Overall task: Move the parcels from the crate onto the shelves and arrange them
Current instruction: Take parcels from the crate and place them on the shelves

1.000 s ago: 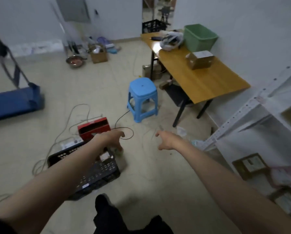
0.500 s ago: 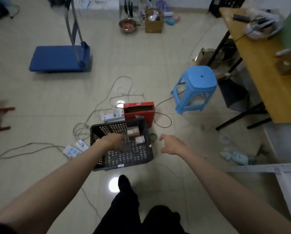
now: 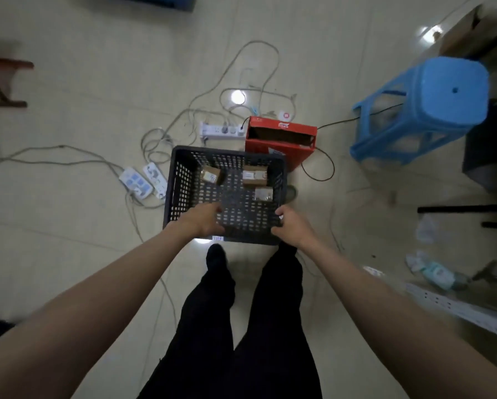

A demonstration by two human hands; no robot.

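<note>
A black perforated crate [image 3: 181, 182] stands on the floor just ahead of my feet. Three small parcels lie in its far half: a brown box [image 3: 211, 174] at the left, a brown box with a white label [image 3: 254, 175] at the right, and a smaller pale packet [image 3: 263, 194] just in front of that one. My left hand [image 3: 202, 220] reaches over the crate's near rim, its fingers inside and holding nothing. By the near right corner of the crate is my right hand [image 3: 289, 227], fingers loosely curled and empty. A white metal shelf rail [image 3: 457, 306] shows at the lower right.
A red cardboard box [image 3: 282, 139] stands behind the crate, with power strips [image 3: 222, 131] and loose cables [image 3: 155, 145] on the floor around it. At the right are a blue plastic stool [image 3: 431, 102] and litter [image 3: 437, 275] near the shelf.
My head has tilted down and closer, so the crate now fills the middle. Both hands have dropped toward the crate, the left over its near rim and the right to its corner.
</note>
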